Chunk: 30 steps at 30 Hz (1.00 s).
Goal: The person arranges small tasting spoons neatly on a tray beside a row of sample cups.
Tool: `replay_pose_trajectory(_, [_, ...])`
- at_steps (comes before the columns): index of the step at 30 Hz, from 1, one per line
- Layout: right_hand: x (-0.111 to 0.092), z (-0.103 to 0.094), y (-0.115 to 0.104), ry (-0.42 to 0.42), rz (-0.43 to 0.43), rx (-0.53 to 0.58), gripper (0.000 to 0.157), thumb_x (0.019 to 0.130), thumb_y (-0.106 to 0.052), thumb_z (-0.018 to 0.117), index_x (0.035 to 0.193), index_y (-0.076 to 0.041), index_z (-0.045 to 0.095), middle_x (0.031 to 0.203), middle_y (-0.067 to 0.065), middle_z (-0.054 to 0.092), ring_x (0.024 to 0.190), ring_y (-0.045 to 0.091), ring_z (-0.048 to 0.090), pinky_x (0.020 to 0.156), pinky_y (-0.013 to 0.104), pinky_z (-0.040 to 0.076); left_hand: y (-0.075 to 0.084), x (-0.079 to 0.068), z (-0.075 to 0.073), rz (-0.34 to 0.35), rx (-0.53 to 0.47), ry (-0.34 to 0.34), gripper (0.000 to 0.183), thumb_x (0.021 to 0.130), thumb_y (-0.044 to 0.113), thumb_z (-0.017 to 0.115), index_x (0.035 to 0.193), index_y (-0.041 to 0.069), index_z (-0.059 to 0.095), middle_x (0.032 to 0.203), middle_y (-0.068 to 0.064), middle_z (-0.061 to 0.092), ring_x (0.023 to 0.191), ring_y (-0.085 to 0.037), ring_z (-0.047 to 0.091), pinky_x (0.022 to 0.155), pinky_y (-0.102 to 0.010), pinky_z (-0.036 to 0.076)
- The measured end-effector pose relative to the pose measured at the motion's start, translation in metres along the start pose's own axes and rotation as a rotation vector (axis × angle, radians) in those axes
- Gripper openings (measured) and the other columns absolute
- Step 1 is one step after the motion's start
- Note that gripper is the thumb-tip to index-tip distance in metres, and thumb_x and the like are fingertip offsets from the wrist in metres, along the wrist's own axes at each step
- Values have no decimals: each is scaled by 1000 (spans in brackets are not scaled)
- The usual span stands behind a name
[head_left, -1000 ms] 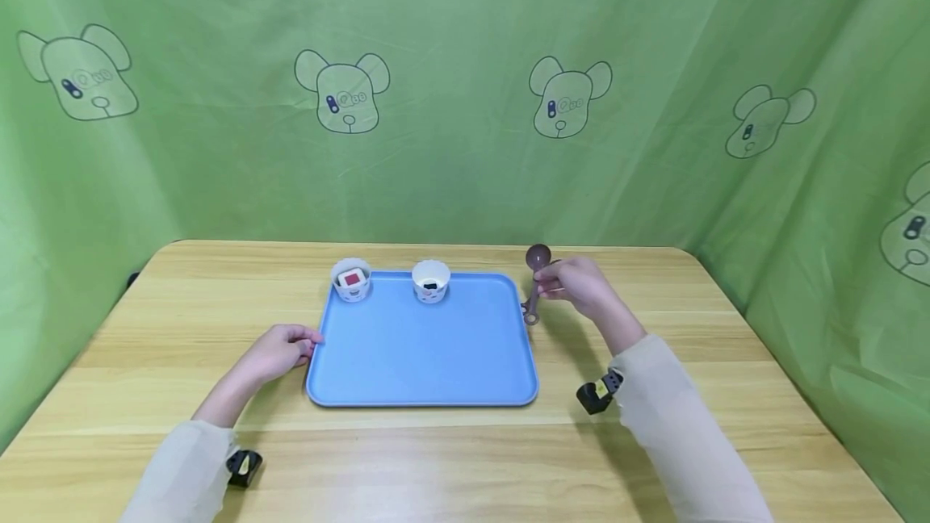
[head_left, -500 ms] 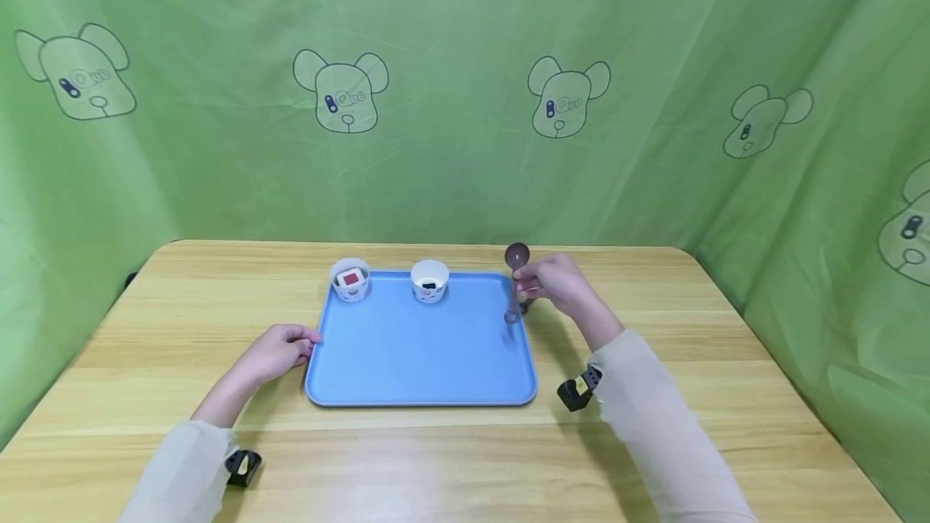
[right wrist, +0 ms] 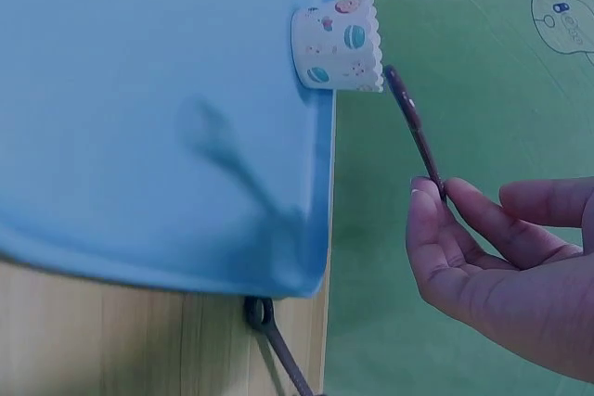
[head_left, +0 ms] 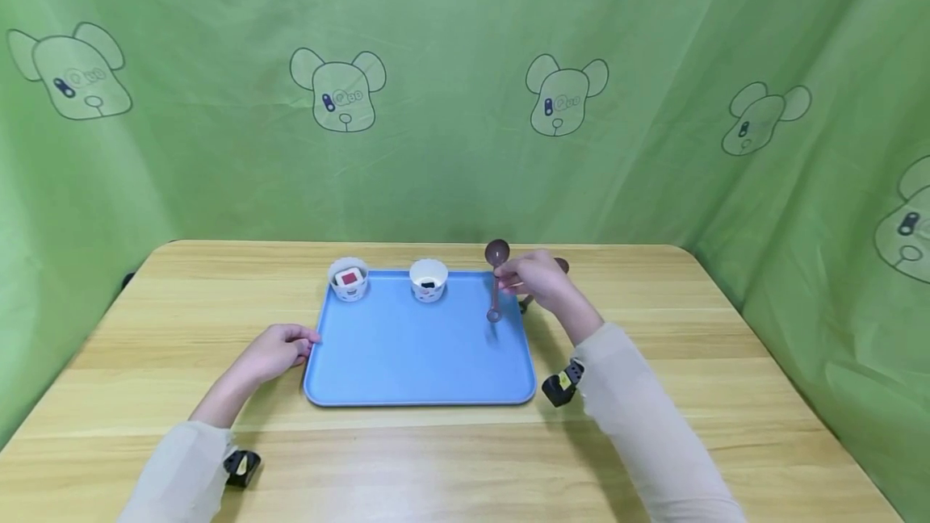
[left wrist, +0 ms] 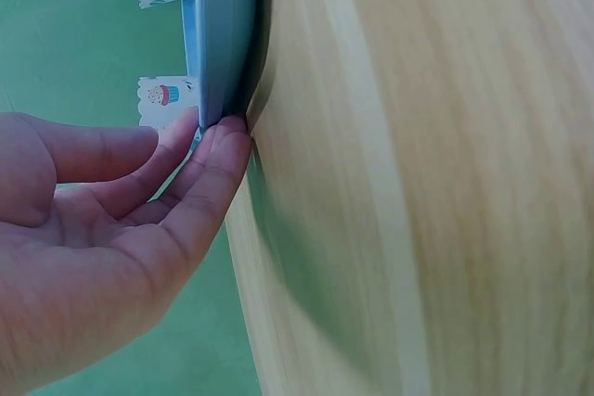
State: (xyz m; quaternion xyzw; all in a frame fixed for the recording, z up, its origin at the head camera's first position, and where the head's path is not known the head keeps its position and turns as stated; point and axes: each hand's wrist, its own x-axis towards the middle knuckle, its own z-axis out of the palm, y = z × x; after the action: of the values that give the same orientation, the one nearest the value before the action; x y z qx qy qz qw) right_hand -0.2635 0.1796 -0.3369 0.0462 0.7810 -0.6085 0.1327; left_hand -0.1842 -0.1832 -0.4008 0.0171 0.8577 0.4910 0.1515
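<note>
My right hand (head_left: 534, 273) pinches the handle of a brown measuring spoon (head_left: 497, 253), held above the back right corner of a blue tray (head_left: 421, 353). The spoon's ringed handle end points down toward the tray, and its shadow falls on the blue surface in the right wrist view. At the tray's left side, my left hand (head_left: 279, 353) holds the rim between its fingertips; the thumb (left wrist: 102, 150) stays apart from the rim in the left wrist view. A second brown spoon (right wrist: 288, 359) lies on the table beside the tray's right edge, partly hidden by my right hand in the head view.
A white paper cup (head_left: 350, 289) with a white and red block inside stands at the tray's back left corner. Another white cup (head_left: 429, 290) holding something dark stands at the back middle. Beyond the wooden table (head_left: 407, 466) hangs a green curtain (head_left: 450, 176).
My right hand has carried the measuring spoon leftward from beside the tray to over its back right corner. The second spoon has come more into sight. My left hand stays at the rim.
</note>
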Motion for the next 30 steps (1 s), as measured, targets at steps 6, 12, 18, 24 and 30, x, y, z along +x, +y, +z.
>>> replay_pose_trajectory(6, [1,9,-4,-19,-15,-4,26,89,1,47,105,20,53,83,16,60,73,19,58,88,42,46,0,0,0,-3,-2,0,24,91,-6,37,105,-17,53,91,-17,55,85,-21,53,77,-34,50])
replay_pose_trajectory(12, [5,16,-8,-33,-31,-22,25,90,0,47,104,19,55,90,22,60,73,20,58,85,41,48,1,-1,-1,-6,1,1,24,91,-6,37,105,-16,53,90,-17,55,84,-21,53,76,-34,50])
replay_pose_trajectory(18, [7,24,-9,-45,-35,-22,25,89,1,47,104,20,55,86,20,61,71,19,59,73,32,53,2,-1,-1,4,2,2,23,91,-6,37,104,-17,53,89,-17,55,83,-21,53,76,-34,50])
replay_pose_trajectory(24, [9,30,-9,-47,-24,-21,24,89,1,47,102,19,57,80,16,62,70,19,59,75,34,52,2,-1,-1,8,4,2,23,91,-6,37,104,-17,53,89,-16,55,83,-20,53,75,-33,50])
replay_pose_trajectory(30, [11,37,-10,-49,-13,-39,24,89,0,48,103,17,57,83,17,62,72,20,59,85,42,47,1,0,0,-6,2,0,24,91,-5,38,105,-16,53,92,-17,55,85,-21,53,76,-34,50])
